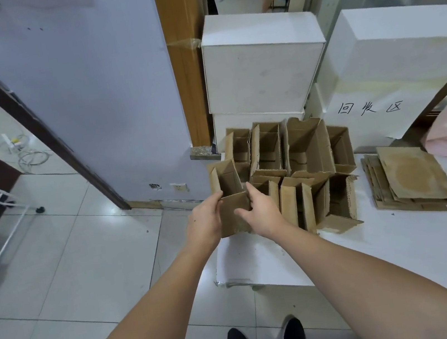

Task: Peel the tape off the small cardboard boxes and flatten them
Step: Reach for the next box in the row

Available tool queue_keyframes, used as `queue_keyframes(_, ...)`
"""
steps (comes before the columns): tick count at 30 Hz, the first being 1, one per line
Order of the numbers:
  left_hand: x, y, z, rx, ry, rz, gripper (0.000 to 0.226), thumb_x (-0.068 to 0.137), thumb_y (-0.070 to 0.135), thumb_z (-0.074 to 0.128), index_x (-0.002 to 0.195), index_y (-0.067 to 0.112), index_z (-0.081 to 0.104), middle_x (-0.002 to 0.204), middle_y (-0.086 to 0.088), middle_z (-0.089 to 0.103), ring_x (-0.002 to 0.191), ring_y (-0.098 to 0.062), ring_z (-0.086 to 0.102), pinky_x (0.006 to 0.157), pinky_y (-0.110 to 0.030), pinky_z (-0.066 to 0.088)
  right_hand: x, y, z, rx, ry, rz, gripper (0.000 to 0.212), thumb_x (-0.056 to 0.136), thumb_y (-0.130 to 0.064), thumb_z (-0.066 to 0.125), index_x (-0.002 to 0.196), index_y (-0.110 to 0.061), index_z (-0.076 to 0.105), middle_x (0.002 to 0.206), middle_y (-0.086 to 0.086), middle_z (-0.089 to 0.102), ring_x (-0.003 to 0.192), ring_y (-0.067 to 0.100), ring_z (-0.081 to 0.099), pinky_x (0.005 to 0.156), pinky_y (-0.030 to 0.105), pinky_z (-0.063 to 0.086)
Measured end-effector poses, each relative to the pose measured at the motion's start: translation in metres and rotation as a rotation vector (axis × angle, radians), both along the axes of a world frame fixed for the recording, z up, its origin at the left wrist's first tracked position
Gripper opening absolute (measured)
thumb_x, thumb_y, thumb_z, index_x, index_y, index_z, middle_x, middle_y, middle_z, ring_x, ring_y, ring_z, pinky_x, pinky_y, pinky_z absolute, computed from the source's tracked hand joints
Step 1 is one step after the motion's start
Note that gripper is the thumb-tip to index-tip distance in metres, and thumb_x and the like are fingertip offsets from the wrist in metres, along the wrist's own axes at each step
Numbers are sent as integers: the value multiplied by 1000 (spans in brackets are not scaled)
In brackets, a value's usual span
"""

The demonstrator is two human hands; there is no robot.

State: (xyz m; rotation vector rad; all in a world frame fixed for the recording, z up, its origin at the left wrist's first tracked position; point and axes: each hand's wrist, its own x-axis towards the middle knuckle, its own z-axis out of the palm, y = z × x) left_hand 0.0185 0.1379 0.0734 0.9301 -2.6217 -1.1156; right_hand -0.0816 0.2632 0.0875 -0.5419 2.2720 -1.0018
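Both grips, left hand (205, 222) and right hand (261, 211), clasp one small cardboard box (233, 211) from either side.

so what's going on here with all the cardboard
A person is standing at a white table, holding one small open cardboard box with both hands: the left hand grips its left side and the right hand grips its right. Beside it, a cluster of open boxes stands on the table, not yet flattened. Further right lies a stack of flattened cardboard. White boxes sit behind them. Whether any tape remains on the held box cannot be seen.
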Motion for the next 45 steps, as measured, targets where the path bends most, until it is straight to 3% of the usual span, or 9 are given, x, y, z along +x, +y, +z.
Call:
queue_keyframes(4,4,-1,8,-10,38,28,35,111,22,45,141,22,63,134,-3,68,121,-26,63,105,-41,51,3,-5,-3,-26,-33,30,84,90,-27,77,159,-30,29,142,-3,57,127,19,55,105,37,51)
queue_keyframes(10,7,-6,21,34,139,127,32,110,18,48,135,20,67,128,0,71,117,-20,64,94,-17,41,2,-7,0,-93,-92,126,89,94,-17,71,161,-39,16,145,-4,52,124,8,48,103,23,37)
queue_keyframes(14,1,-8,26,137,230,239,29,109,25,49,135,26,64,123,5,69,115,-16,61,102,-39,51,3,-18,4,-108,-19,87,88,95,-11,69,159,-43,18,145,-4,53,136,17,49,114,33,41)
queue_keyframes(22,-11,-8,48,370,325,417,43,105,42,56,144,30,43,128,10,62,121,-16,60,103,-39,51,-7,-26,29,-144,219,91,95,98,-28,66,154,-57,-5,147,-1,55,133,23,54,111,46,45)
queue_keyframes(27,-19,-3,57,391,376,307,35,105,29,57,128,27,31,132,4,59,118,-13,60,98,-35,51,-5,-29,38,-136,321,67,88,101,-42,55,146,-65,-16,128,4,66,108,26,65,96,45,53)
queue_keyframes(30,-16,1,59,355,365,205,53,105,23,58,143,26,21,143,5,47,121,-10,55,106,-33,47,-9,-29,43,-129,388,84,82,103,-44,49,149,-60,-17,130,6,61,115,25,58,99,44,49)
queue_keyframes(33,-13,2,59,285,281,155,77,105,36,56,162,30,4,153,4,41,132,-15,48,109,-38,45,-16,-28,44,-117,420,138,73,104,-49,43,153,-57,-11,130,3,49,119,22,50,101,45,46)
queue_keyframes(39,-16,6,71,192,230,103,81,106,46,49,165,32,-5,148,-8,35,123,-5,34,107,-36,38,-25,-22,60,-149,316,137,68,104,-53,42,159,-47,1,127,0,36,117,18,47,104,39,45)
queue_keyframes(45,-34,27,105,88,330,14,71,107,38,36,165,30,-4,169,10,18,151,-6,12,126,-42,19,-25,-3,91,-293,160,46,66,105,-51,40,158,-50,0,131,-2,34,112,13,55,97,32,43)
